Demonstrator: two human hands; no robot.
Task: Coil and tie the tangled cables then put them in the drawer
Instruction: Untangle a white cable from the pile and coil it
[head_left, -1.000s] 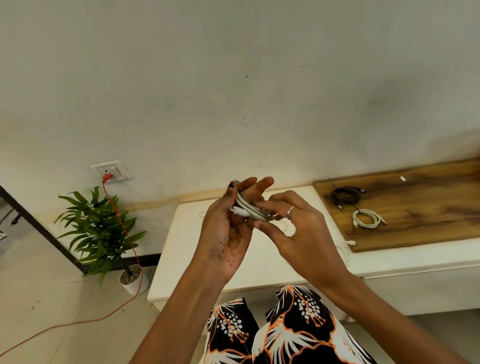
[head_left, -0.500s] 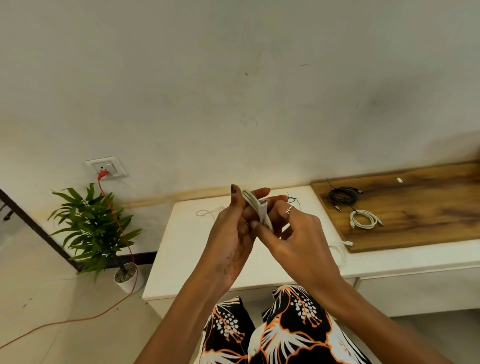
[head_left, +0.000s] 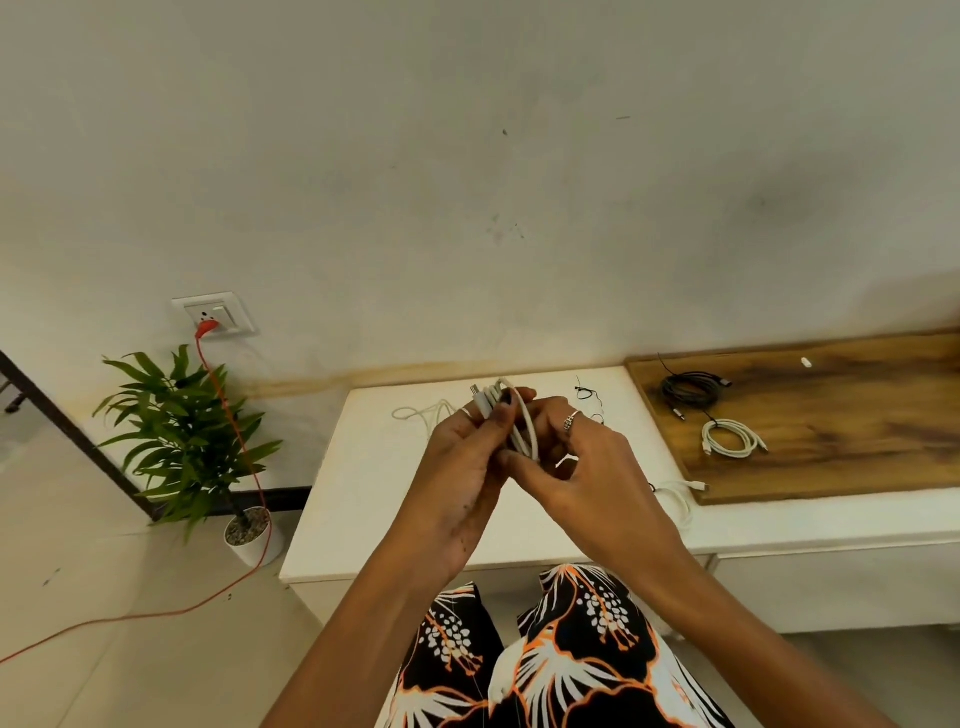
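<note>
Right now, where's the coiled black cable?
In the head view, the coiled black cable lies right of the hands on the wooden board, just behind the coiled white cable.

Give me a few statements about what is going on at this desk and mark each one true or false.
1. Both hands hold a white cable bundle above the white desk. True; the left hand and the right hand both grip it.
2. A coiled black cable lies on the wooden board. True.
3. The coiled white cable on the board sits on top of the black one. False; it lies beside it, nearer the person.
4. The potted plant stands on the desk. False; it stands on the floor beside it.
5. An orange cord is plugged into the wall socket. True.
</note>
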